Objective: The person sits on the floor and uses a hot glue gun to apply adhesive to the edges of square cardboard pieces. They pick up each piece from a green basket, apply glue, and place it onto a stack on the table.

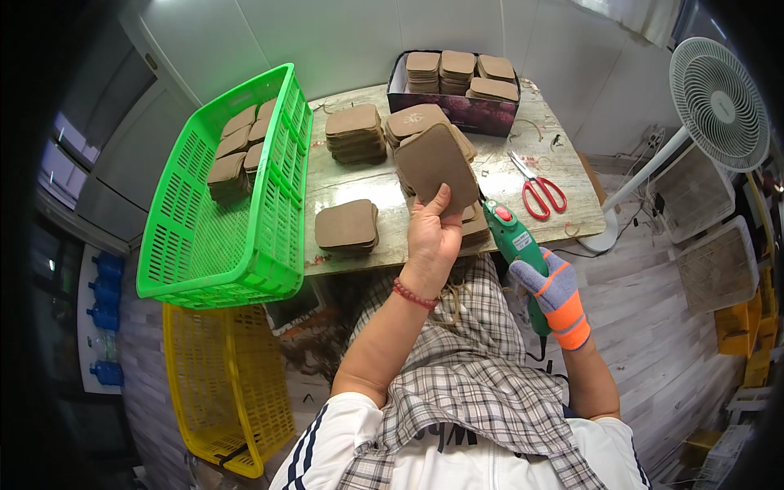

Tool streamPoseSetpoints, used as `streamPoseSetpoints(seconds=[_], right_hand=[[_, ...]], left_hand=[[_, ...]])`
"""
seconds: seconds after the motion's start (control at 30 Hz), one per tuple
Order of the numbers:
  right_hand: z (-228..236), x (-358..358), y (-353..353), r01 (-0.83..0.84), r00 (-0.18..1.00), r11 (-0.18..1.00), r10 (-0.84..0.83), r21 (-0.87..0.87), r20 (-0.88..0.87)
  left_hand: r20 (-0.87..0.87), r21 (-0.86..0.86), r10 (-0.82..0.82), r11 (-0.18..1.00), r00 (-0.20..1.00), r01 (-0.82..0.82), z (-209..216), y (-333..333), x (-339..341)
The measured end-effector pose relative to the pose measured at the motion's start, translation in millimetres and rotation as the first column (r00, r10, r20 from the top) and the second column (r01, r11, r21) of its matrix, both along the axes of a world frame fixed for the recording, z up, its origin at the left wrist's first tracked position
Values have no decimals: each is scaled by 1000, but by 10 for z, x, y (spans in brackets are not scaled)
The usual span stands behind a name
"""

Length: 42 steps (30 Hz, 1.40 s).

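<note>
My bare left hand [434, 237], a red bead bracelet at its wrist, is closed on a brown rounded-corner pad [438, 167], thumb on top. It holds the pad tilted up over the table. My right hand [555, 296], in a grey and orange glove, is wrapped round a green handheld power tool [513, 233] with a red button. The tool's narrow tip meets the pad's right edge or lies just behind it; I cannot tell which. Behind the held pad sits a stack of like pads [415, 119], partly hidden. Two more stacks stand left of it, one far [355, 131] and one near [347, 224].
On the table [576, 175] lie red-handled scissors [539, 189] and thread scraps. A dark box [457, 112] of pads stands at the back. A green crate [278, 237] with pads is at the left, above a yellow crate [192, 392]. A white fan [719, 106] stands right.
</note>
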State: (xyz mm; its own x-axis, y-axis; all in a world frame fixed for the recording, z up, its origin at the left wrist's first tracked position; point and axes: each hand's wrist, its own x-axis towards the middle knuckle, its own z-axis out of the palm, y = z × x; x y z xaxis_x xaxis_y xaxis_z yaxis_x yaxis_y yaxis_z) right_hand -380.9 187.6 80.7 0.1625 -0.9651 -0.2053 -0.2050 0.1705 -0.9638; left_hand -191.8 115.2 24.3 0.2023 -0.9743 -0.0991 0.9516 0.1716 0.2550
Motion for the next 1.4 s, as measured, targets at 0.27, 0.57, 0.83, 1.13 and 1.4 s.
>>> streamPoseSetpoints(seconds=[0.27,0.57,0.83,1.13,1.4], right_hand=[[-136,-108,-83,-27,999,979,18,-200,-47],[97,-211,-99,-1,1000,1000,1,-30,4],[211,-424,-1,-134,989,989,138,67,-51],[227,-328,67,-197,973,976,206,93,-105],[131,-226,23,-212,966,977,204,-35,-158]], left_hand=[[108,20,-114,993,988,112,-150,205,-158],[284,25,-176,984,943,176,-271,343,-42],[628,1,-231,955,743,296,-241,234,542],[765,225,-435,872,475,436,-163,310,773],[743,312,-515,831,426,460,-134,479,711]])
